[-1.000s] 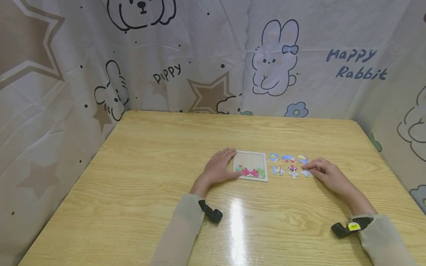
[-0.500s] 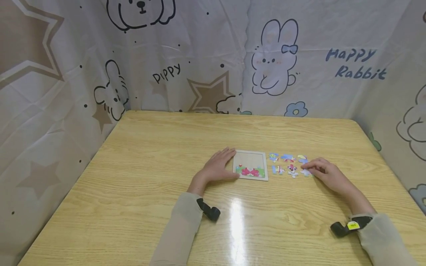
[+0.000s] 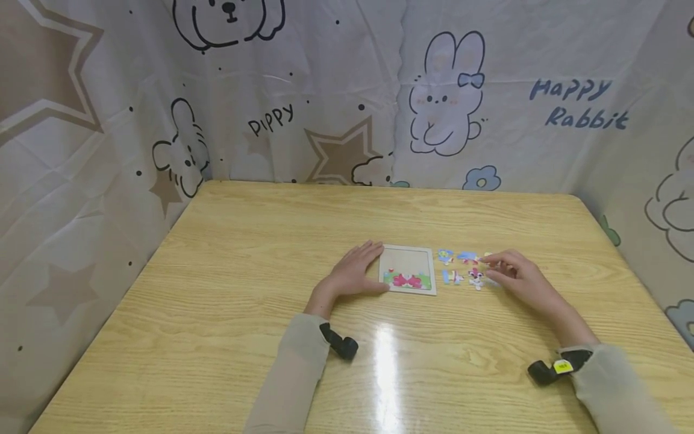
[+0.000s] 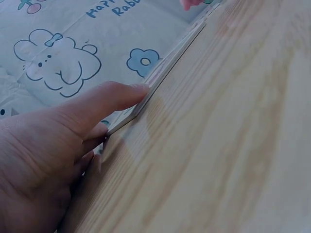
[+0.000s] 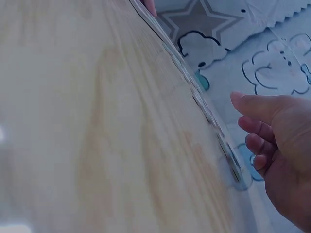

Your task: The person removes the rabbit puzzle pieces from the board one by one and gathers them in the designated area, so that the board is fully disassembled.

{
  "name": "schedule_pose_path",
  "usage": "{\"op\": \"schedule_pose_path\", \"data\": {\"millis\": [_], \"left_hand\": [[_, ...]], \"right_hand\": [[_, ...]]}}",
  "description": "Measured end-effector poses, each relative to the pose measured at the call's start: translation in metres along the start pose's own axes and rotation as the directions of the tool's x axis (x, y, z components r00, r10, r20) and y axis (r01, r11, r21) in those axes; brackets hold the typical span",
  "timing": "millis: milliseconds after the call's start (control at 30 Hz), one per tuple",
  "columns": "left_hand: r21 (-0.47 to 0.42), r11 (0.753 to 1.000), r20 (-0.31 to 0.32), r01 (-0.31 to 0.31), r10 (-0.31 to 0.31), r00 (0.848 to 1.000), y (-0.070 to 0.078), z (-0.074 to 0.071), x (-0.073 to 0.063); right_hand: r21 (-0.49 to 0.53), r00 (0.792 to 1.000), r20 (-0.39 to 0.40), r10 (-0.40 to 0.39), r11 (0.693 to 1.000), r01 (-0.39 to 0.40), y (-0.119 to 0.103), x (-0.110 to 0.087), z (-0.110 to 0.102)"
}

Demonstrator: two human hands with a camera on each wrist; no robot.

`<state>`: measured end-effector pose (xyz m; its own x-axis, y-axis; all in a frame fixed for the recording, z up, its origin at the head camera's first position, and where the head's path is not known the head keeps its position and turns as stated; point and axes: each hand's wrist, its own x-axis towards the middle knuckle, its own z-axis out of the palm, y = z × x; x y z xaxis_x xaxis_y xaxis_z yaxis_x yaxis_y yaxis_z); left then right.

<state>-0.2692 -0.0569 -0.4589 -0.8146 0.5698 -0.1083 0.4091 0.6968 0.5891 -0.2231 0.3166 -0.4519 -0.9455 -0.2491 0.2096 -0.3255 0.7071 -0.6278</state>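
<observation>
Several thin puzzle pieces [image 3: 475,277], knobbed and brightly printed, lie on the wood-grained bench [image 3: 271,241] right of a flat square board [image 3: 406,260]. The left grip [image 3: 353,272], fingers spread, rests against the board's left side; the right grip [image 3: 517,279], thumb and forefinger parted, hovers over the rightmost pieces, apparently holding nothing.

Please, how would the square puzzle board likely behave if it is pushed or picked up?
The puzzle board is probably stiff: its edge looks thin and straight in the left wrist view. Lying flat, it would likely slide rather than tip. The uncovered pieces inside might fall out if tilted.
</observation>
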Motion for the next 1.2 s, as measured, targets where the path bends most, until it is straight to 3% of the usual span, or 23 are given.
{"op": "schedule_pose_path", "data": {"millis": [400,700,933,1200], "left_hand": [[-0.012,1.000,0.001,0.001,-0.001,1.000,-0.003,0.001,0.001],[0.003,1.000,0.004,0.017,-0.017,1.000,-0.002,0.001,0.001],[0.005,1.000,-0.004,0.014,-0.014,1.000,-0.002,0.001,0.001],[0.001,1.000,-0.009,0.005,-0.005,1.000,-0.001,-0.001,0.000]], "right_hand": [[0.115,0.988,0.145,-0.055,0.993,0.038,-0.035,0.036,0.040],[0.128,0.967,0.240,-0.083,0.990,0.053,-0.060,0.057,0.071],[0.151,0.941,0.298,-0.160,0.981,0.119,-0.080,0.066,0.086],[0.114,0.911,0.367,-0.190,0.981,0.159,-0.094,0.075,0.094]]}}
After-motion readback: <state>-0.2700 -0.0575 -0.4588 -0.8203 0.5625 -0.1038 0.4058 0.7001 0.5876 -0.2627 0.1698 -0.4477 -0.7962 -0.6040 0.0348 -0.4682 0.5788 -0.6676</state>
